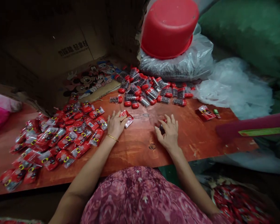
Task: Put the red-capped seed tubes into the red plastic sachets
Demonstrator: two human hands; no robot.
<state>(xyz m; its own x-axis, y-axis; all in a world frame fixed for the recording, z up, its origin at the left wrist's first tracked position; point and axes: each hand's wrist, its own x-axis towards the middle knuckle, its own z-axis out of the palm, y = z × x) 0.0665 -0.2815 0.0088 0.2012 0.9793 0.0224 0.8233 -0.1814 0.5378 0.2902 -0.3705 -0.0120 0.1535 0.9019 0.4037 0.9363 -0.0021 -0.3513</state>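
My left hand, with a gold bangle at the wrist, pinches a small red and clear plastic packet against the table. My right hand has its fingers curled round a small clear bottle of dark beads, its red cap partly showing. Most of that bottle is hidden by the fingers. Beyond both hands lies a loose pile of similar red-capped bottles. Left of my left hand is a heap of filled red packets with yellow round marks.
A large open cardboard box stands at the back left. An upturned red basin rests on a clear plastic sack. Flat red packets lie at the right, near a purple bar. A container of red packets is at lower right.
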